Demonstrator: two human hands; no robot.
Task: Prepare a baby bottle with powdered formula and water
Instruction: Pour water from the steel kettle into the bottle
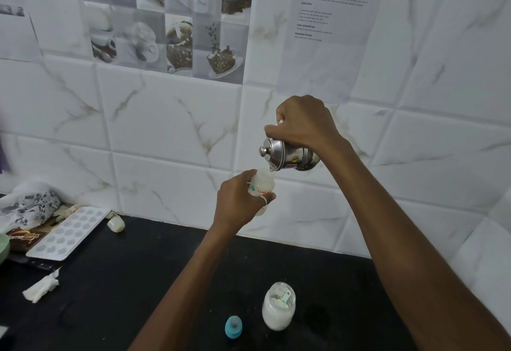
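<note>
My left hand point(237, 201) grips a small clear baby bottle point(262, 185) with red lettering, held upright in the air with its mouth uncovered. My right hand point(304, 122) holds a steel lidded jug point(290, 157) by its handle, tipped left so that its spout rests over the bottle's mouth. On the black counter point(110, 295) below stands a glass jar of white powder point(278, 306) with a scoop inside. The bottle's blue cap with its teat point(233, 327) lies just left of the jar.
A white ice tray point(69, 233), a patterned cloth point(33, 207) and a brown packet point(22, 237) sit at the counter's left. A small white cap point(116, 223) and a crumpled wrapper point(41, 288) lie nearby. The tiled wall point(166, 129) rises right behind.
</note>
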